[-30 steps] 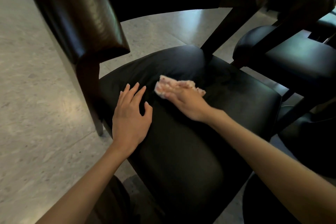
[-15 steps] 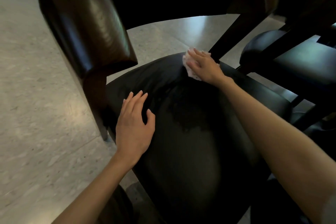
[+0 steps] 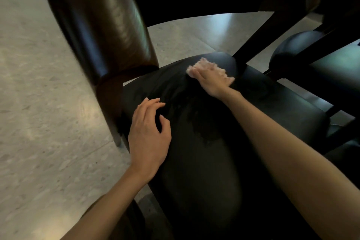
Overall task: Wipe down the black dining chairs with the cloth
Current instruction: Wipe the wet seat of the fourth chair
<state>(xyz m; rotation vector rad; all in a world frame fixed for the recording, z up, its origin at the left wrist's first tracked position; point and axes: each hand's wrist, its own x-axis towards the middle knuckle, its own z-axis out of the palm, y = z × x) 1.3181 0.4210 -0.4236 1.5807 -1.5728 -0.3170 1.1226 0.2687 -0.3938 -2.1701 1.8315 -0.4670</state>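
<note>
We see right hand (image 3: 211,80) lying flat, fingers stretched, pressing pale cloth (image 3: 202,62) onto far back edge of black chair seat (image 3: 204,171). Left hand (image 3: 149,132) rests on seat's left side, fingers loosely bent, holding nothing. Damp streaks (image 3: 196,122) across seat middle suggest seat mostly wiped. Backrest (image 3: 109,25) and neighbouring chair (image 3: 331,72) probably left to do; we cannot tell.

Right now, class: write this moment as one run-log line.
phase: wipe seat | right hand: flat on cloth, seat's far end | left hand: rests on seat's left edge | damp patch: mid-seat
</note>
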